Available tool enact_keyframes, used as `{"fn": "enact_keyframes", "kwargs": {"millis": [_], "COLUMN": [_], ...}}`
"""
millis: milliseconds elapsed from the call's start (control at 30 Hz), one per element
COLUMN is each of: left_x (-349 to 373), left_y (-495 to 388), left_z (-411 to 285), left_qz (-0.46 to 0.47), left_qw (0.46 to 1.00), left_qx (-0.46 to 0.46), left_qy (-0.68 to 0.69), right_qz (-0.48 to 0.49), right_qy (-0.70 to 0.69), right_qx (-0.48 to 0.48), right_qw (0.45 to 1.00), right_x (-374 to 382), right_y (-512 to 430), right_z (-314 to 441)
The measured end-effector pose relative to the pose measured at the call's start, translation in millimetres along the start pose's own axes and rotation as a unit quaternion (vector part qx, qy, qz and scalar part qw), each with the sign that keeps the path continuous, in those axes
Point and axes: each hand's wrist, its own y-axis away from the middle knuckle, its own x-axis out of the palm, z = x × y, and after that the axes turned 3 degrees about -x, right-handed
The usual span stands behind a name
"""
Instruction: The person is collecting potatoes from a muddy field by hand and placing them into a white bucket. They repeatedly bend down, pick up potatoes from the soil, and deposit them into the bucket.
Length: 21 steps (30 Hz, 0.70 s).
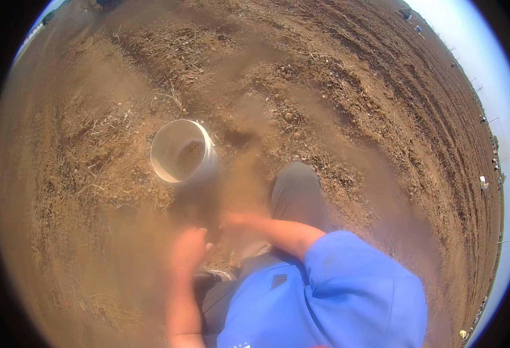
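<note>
A white plastic bucket stands on the brown soil in front of me, its mouth tipped towards the view. Something brown, like soil or produce, shows at its bottom, too unclear to name. My left hand is low over the ground, nearer to me than the bucket, with its fingers curled. Just to its right, my right hand reaches in from beside my bent knee. Brown smears on the view blur both hands, so whatever they hold or touch is hidden.
Loose tilled soil with dry stalks surrounds me. Several roundish tan lumps, maybe potatoes or clods, lie beyond my knee. Furrows run off to the right, where a white sack-like thing and a distant person appear.
</note>
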Motion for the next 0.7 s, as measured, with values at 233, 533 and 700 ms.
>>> {"fn": "enact_keyframes", "kwargs": {"millis": [233, 533, 700], "left_x": [-23, -64, -27], "left_y": [13, 52, 38], "left_z": [40, 66, 96], "left_qz": [0.024, -0.103, 0.117], "left_qw": [0.998, 0.99, 0.979], "left_qx": [-0.062, -0.099, -0.164], "left_qy": [-0.02, -0.02, -0.029], "right_qz": [0.092, -0.277, -0.102], "right_qy": [0.305, 0.063, 0.247], "right_qx": [-0.117, -0.037, 0.106], "right_qw": [0.941, 0.958, 0.958], "right_x": [-73, -221, -209], "right_y": [-9, 2, -33], "right_z": [109, 100, 91]}}
